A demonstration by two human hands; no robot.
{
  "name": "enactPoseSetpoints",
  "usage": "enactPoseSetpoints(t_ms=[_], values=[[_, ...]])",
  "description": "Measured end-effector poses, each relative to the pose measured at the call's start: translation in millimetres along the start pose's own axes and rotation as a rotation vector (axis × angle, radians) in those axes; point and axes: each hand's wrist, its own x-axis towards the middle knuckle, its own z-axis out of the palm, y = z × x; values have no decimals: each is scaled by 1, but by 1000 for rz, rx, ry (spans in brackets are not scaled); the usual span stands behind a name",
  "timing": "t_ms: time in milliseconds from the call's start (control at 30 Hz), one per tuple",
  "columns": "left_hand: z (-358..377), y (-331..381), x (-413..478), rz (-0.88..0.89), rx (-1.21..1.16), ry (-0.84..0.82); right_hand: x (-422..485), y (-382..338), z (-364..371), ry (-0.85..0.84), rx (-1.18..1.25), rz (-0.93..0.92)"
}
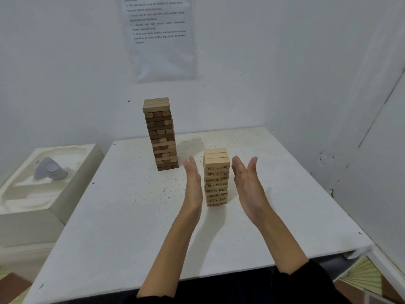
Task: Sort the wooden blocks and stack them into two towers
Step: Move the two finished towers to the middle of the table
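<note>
Here, pale numbered tower [216, 176] mid counter [131, 216], left hand [194, 185] and right hand [247, 185] flanking it, released, darker tower [161, 134] near far edge.

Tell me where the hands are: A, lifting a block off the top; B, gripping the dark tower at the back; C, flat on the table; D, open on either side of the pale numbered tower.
D: the left hand and right hand stand upright with straight fingers, flanking the pale numbered tower.

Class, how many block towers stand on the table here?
2. The taller, darker tower stands far back on the table; the shorter, pale numbered tower stands nearer, between the left hand and right hand.
</note>
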Motion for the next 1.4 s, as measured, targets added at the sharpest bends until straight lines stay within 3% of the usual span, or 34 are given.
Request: enactPoseSetpoints(t_ms=[233, 867, 967, 1100, 1233, 1400], values=[[0, -30, -9, -166, -92, -175, 3, 33, 0, -72, 16, 105], [-2, -25, -13, -63, 55, -256, 10, 43, -3, -117, 12, 72], [-14, -24, -9, -33, 148, -262, 12, 40, -20, -83, -69, 42], [-45, -26, 14, 91, 426, -225, 25, 24, -50, -152, -364, -17], [-51, -20, 34, 179, 444, -317, 49, 15, -56, -300, -572, -14], [-39, -23, 44, 219, 427, -336, 59, 10, -45, -393, -570, 26]])
